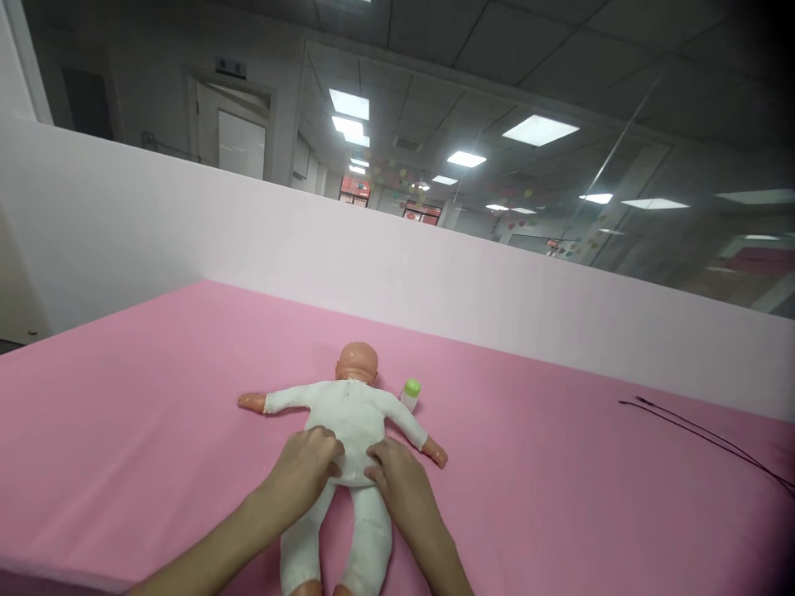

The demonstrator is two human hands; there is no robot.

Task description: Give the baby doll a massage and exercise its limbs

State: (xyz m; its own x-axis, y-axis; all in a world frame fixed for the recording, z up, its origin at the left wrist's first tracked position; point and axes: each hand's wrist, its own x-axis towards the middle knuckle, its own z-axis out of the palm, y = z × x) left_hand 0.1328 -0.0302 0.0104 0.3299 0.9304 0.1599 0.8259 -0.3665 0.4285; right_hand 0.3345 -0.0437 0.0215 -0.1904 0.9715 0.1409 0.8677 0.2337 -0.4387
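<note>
**Beside and beyond**

A small bottle point(409, 395) with a green cap sits just ahead of the right grip point(403, 488). A thin black cable point(701, 439) lies well to the grip's right on the pink-covered bench point(124, 397). Farther ahead of the grip runs a white partition point(310, 248); past it are a white door point(239, 136), heart-shaped decorations point(515, 199) and ceiling light panels point(540, 130).

1. A pink-covered worktop point(155, 397) runs back to a pale wall along its far edge.
2. A baby doll point(351, 422) in a white sleepsuit lies flat near the middle of the near edge, arms spread, head toward the far edge.
3. A small bottle point(410, 396) with a green cap sits just beside the doll's shoulder.
4. A thin black cord point(701, 434) lies near the right edge.
</note>
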